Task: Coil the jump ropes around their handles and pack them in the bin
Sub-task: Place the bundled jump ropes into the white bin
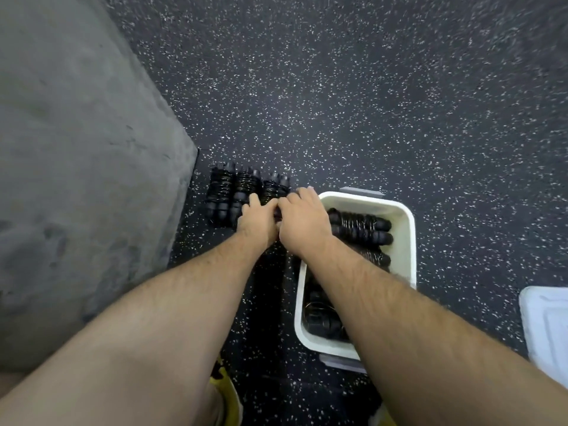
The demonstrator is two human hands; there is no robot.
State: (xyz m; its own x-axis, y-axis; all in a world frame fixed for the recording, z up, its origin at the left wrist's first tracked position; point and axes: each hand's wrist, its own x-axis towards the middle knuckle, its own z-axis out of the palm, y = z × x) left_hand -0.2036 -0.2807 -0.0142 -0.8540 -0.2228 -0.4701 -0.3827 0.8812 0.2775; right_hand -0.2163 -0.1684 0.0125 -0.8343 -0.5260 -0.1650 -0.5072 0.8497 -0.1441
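Floor ropes (219, 192): coiled, in a row on the floor, left of the bin.
Left hand (258, 219): fingers curl on the end rope (274, 187).
Right hand (302, 219): pressed against the left one, curling on the same rope.
Bin (408, 241): white, with packed ropes (359, 227) inside.
Tip: hold it tight so no loop slips, then lay it flat beside the others.
Writing: none I can read.

head view, steeply downward, close over floor (368, 87).
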